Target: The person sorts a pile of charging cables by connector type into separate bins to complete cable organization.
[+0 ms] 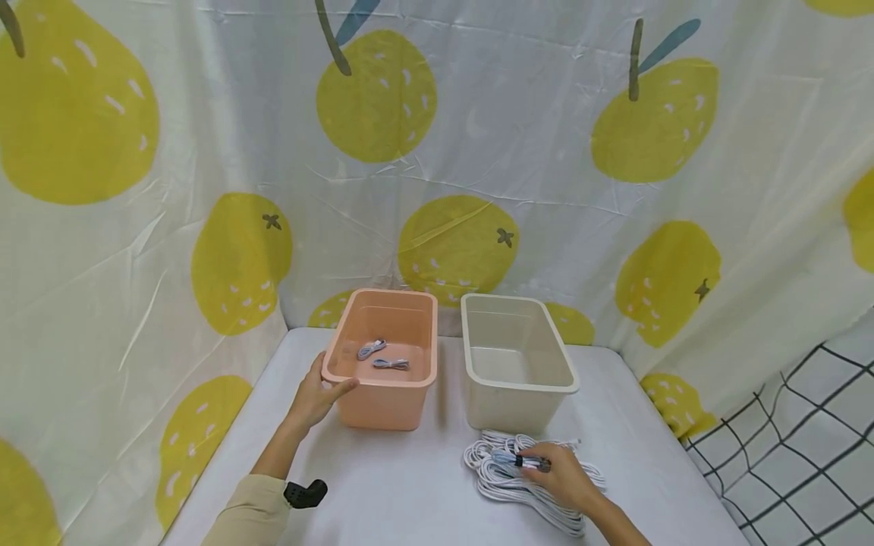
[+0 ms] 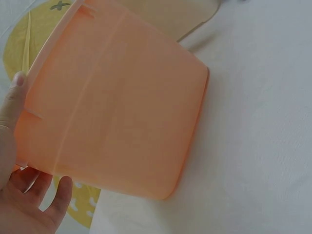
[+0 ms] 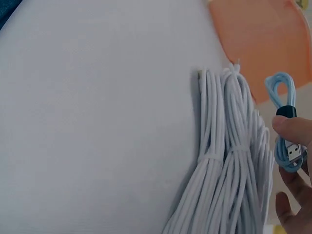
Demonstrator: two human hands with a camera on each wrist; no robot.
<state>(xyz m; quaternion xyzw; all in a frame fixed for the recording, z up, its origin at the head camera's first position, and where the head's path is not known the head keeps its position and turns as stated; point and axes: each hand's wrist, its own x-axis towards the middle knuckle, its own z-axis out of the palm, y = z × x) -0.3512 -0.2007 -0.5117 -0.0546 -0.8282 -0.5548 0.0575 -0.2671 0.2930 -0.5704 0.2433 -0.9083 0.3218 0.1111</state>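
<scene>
My left hand [image 1: 314,400] holds the near left corner of an orange plastic bin [image 1: 380,411], thumb over the rim and fingers along the outer side. Inside that bin lie two small tied cable bundles [image 1: 391,364]. Between thumb and fingers, my right hand [image 1: 561,474] pinches a coiled light blue USB cable [image 3: 287,95] bound with a black strap; its metal plug shows in the right wrist view. Under and beside the right hand, a heap of long white cables [image 3: 214,163] lies on the table, tied in bundles.
A cream bin [image 1: 515,402] stands to the right of the orange one, behind the white cables. Both are on a white-covered table [image 1: 403,485]. A fruit-print curtain [image 1: 519,136] hangs behind and at the sides, and a black wire grid [image 1: 785,447] is at the right.
</scene>
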